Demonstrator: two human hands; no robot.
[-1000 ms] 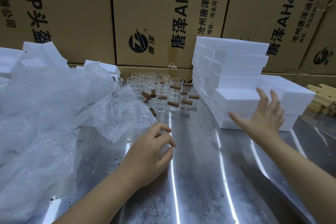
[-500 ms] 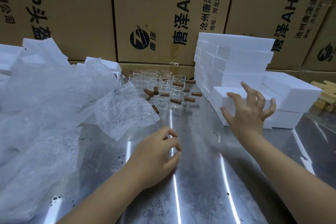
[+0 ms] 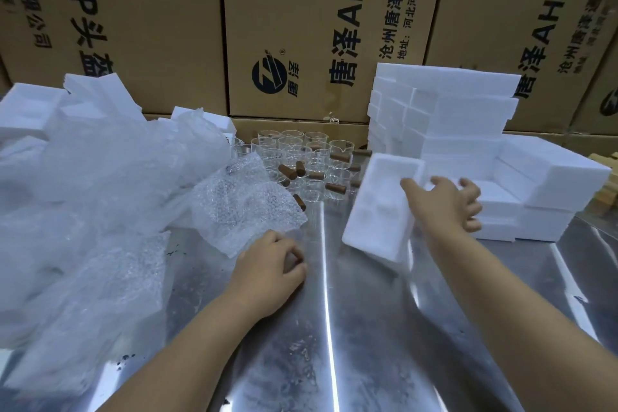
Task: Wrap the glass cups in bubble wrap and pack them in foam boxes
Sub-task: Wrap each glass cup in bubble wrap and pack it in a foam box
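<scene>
My right hand [image 3: 444, 201] grips the edge of a white foam box [image 3: 378, 211] and holds it tilted above the steel table, its moulded recesses facing me. My left hand [image 3: 271, 271] rests on the table with fingers curled around something small and clear; a brown bit shows between the fingers, apparently a glass cup's handle. Several glass cups [image 3: 301, 160] with brown wooden handles stand at the back centre. A sheet of bubble wrap [image 3: 240, 204] lies just beyond my left hand.
A tall stack of foam boxes [image 3: 468, 117] fills the back right. A big heap of bubble wrap [image 3: 83, 197] covers the left side, with foam pieces [image 3: 30, 110] behind it. Cardboard cartons [image 3: 301, 27] wall off the back. Steel table [image 3: 351, 344].
My right hand reached the foam stack, took one foam box and pulled it off toward me, tilting it. My left hand stayed curled in place on the table.
</scene>
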